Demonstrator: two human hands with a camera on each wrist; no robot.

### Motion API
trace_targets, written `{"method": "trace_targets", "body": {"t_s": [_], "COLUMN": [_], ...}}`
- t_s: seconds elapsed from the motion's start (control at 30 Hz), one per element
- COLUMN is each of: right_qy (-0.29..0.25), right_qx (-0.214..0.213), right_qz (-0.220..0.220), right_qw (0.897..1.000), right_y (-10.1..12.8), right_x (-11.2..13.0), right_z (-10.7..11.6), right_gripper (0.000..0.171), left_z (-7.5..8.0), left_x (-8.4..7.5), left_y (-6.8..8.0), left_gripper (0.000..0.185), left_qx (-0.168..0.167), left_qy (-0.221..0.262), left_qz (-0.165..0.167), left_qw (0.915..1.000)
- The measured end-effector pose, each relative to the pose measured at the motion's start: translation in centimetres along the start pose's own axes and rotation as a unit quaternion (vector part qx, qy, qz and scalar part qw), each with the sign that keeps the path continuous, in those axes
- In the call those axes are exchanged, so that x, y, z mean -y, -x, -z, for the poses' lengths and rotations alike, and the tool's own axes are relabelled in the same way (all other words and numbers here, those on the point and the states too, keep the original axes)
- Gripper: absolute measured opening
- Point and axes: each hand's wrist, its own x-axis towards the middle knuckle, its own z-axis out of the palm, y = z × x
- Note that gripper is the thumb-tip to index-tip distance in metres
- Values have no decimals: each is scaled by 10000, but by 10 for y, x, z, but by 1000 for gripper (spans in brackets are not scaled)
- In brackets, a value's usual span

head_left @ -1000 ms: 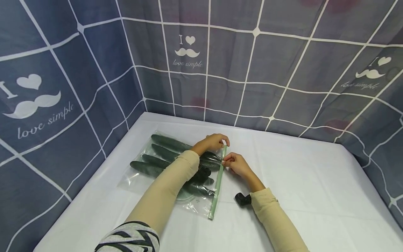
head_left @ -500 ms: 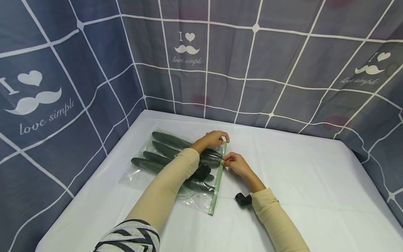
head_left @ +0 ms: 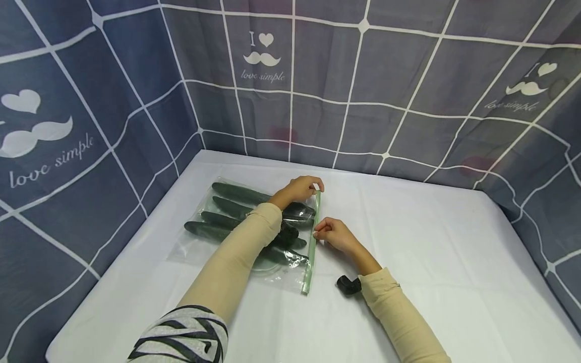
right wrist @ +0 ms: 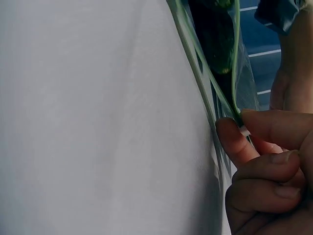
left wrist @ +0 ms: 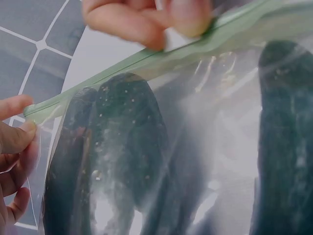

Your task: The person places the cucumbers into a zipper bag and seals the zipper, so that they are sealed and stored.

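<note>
A clear zip bag (head_left: 181, 249) with several cucumbers (head_left: 238, 193) inside lies on the white table. A green zip strip (head_left: 309, 264) runs along its right edge. At the far end of that strip my left hand (head_left: 303, 188) pinches the bag's corner, as the left wrist view shows with the thumb and a finger (left wrist: 19, 104). My right hand (head_left: 336, 235) pinches a small white slider (right wrist: 244, 130) partway along the strip. In the right wrist view the strip's two green edges part on one side of the slider. My left forearm covers part of the bag.
A small black object (head_left: 348, 285) shows beside my right sleeve. Something round and pale green (head_left: 265, 266) lies at the bag's near side, partly hidden by my left arm. Checked curtains (head_left: 336, 65) stand behind and to the left of the table (head_left: 436, 242).
The head view has shifted a little. My right hand sits slightly nearer to me along the strip, farther from the left hand. The strip's near end has moved away from me.
</note>
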Motion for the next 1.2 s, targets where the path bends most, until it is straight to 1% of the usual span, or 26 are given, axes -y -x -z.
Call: {"method": "trace_targets", "body": {"t_s": [0.03,0.1,0.27,0.47,0.63,0.93,1.2], "right_qy": [12,24,-32,-27,-312,-405,-511], "right_qx": [5,27,143,387,560,635,740], "right_qz": [-3,0,52,100,63,32,41], "right_qw": [10000,10000,9999,9992,9979,9972,9959], "right_y": [2,0,-8,0,8,20,27], "right_x": [1,-6,-28,-30,-31,-31,-31], "right_z": [0,0,0,-2,-4,-8,-10], "right_gripper": [18,17,15,13,15,16,17], "left_z": [1,2,6,9,8,7,8], "left_x": [0,-1,0,-1,-1,1,0], "left_y": [0,-1,-2,-1,-1,-4,-2], "left_gripper": [21,21,21,20,20,20,21], "left_qx": [-29,-56,-113,-162,-189,-230,-183], "left_qy": [-5,-27,-65,-93,-61,-95,-94], "left_qz": [-1,-2,-25,-26,-24,-57,-28], "left_qw": [10000,10000,9999,9998,9998,9997,9998]}}
